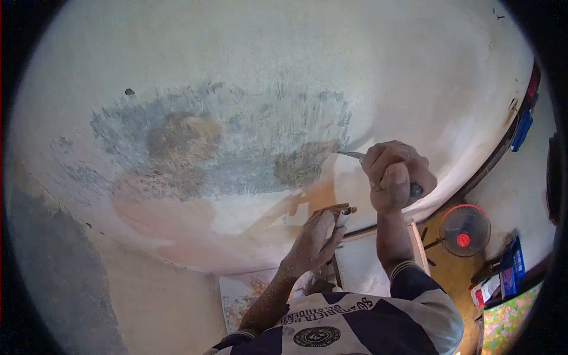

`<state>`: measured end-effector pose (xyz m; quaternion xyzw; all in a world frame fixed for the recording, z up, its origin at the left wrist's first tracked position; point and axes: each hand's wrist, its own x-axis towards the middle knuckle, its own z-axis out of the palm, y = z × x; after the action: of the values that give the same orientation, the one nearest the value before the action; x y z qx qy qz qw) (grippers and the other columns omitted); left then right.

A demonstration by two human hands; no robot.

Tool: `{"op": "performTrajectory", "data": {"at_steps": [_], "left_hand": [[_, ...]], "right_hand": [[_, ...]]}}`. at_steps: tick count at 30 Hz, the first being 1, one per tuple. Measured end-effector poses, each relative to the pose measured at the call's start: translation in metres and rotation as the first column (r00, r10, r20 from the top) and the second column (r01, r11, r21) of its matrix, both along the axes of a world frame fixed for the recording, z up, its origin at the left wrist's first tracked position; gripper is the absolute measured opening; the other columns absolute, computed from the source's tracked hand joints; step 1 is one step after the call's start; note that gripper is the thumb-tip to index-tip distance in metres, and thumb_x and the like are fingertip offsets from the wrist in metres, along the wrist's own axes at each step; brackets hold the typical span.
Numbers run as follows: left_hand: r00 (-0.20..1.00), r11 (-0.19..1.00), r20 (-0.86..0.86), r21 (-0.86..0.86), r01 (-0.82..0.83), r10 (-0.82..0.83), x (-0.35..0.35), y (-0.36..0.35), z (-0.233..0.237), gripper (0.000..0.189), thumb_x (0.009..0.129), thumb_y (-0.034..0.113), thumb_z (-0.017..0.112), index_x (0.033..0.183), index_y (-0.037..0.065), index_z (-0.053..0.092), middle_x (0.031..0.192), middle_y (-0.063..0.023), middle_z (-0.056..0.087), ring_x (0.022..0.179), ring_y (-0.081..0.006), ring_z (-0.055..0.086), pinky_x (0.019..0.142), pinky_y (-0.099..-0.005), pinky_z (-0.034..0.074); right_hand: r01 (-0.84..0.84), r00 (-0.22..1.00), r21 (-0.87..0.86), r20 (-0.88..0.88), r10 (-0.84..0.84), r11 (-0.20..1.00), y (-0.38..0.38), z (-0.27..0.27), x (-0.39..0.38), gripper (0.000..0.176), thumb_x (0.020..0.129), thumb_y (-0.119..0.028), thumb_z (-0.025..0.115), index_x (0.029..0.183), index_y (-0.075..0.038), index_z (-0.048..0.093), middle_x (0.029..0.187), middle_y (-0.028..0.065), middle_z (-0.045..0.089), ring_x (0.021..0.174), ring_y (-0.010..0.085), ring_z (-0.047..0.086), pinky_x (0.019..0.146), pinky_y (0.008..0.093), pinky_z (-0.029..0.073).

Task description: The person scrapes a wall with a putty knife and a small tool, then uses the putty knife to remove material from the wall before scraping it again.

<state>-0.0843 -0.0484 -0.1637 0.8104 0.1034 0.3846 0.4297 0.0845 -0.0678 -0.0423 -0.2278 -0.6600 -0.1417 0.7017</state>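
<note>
The right hand (pixel 396 171) is clenched round a tool with a thin metal blade (pixel 352 155), whose tip lies at the right edge of the rough grey patch (pixel 266 106); whether it touches cannot be told. The fist hides most of the handle. Below the patch's right end, the left hand (pixel 316 239) pinches a short white tube-like thing (pixel 342 218). Further below, the shirt (pixel 378 322) carries an arc of dark capitals over a round badge (pixel 317 336), too blurred to read surely. The patch sits on a pale wall (pixel 296 35), with shadows across it and a dark chip (pixel 129 92) above its left end. Well to the patch's lower right are a red-hubbed fan (pixel 466 231), a blue packet (pixel 512 269) with illegible white print, and flowered cloth (pixel 512 319). The right forearm partly blocks a pale panel (pixel 362 260) below the patch.
</note>
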Motion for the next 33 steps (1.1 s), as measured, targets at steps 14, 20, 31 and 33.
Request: {"op": "performTrajectory", "data": {"at_steps": [14, 20, 31, 33], "left_hand": [[1.0, 1.0, -0.024, -0.007, 0.0, 0.0, 0.001, 0.003, -0.005, 0.032, 0.099, 0.008, 0.058, 0.129, -0.001, 0.059, 0.129, -0.0203, 0.063, 0.124, -0.0376, 0.059, 0.106, -0.0454, 0.044], [1.0, 0.999, 0.0, 0.047, -0.021, 0.021, 0.0, 0.002, -0.003, 0.03, 0.1, 0.007, 0.056, 0.129, -0.001, 0.059, 0.129, -0.0207, 0.064, 0.124, -0.0363, 0.059, 0.106, -0.0441, 0.045], [0.998, 1.0, -0.056, -0.012, 0.02, -0.02, -0.006, 0.004, -0.002, 0.03, 0.102, 0.009, 0.054, 0.13, -0.001, 0.059, 0.128, -0.0193, 0.065, 0.122, -0.0337, 0.061, 0.104, -0.0425, 0.047], [0.998, 1.0, -0.052, -0.015, 0.024, -0.024, -0.005, 0.003, -0.004, 0.03, 0.103, 0.011, 0.053, 0.13, -0.001, 0.059, 0.129, -0.0187, 0.065, 0.122, -0.0327, 0.061, 0.104, -0.0417, 0.047]], "right_hand": [[0.027, 0.995, 0.121, -0.096, -0.016, 0.992, -0.003, 0.005, -0.009, 0.048, 0.097, -0.026, 0.07, 0.055, -0.01, 0.051, 0.052, 0.0042, 0.056, 0.046, 0.0173, 0.057, 0.049, 0.0327, 0.049], [-0.057, 0.998, 0.147, 0.01, 0.057, 0.988, -0.027, 0.016, -0.016, 0.038, 0.101, -0.026, 0.057, 0.069, -0.007, 0.049, 0.05, 0.0036, 0.045, 0.042, 0.0173, 0.048, 0.042, 0.033, 0.045], [0.043, 0.998, 0.079, -0.053, -0.039, 0.996, -0.003, 0.0, -0.009, 0.041, 0.095, -0.024, 0.07, 0.061, -0.008, 0.053, 0.053, 0.0045, 0.056, 0.045, 0.02, 0.057, 0.053, 0.0319, 0.052], [-0.038, 0.998, 0.055, -0.057, 0.041, 0.998, -0.012, 0.003, -0.016, 0.038, 0.095, -0.022, 0.068, 0.063, -0.008, 0.053, 0.056, 0.0039, 0.057, 0.049, 0.0207, 0.059, 0.056, 0.0327, 0.053]]}}
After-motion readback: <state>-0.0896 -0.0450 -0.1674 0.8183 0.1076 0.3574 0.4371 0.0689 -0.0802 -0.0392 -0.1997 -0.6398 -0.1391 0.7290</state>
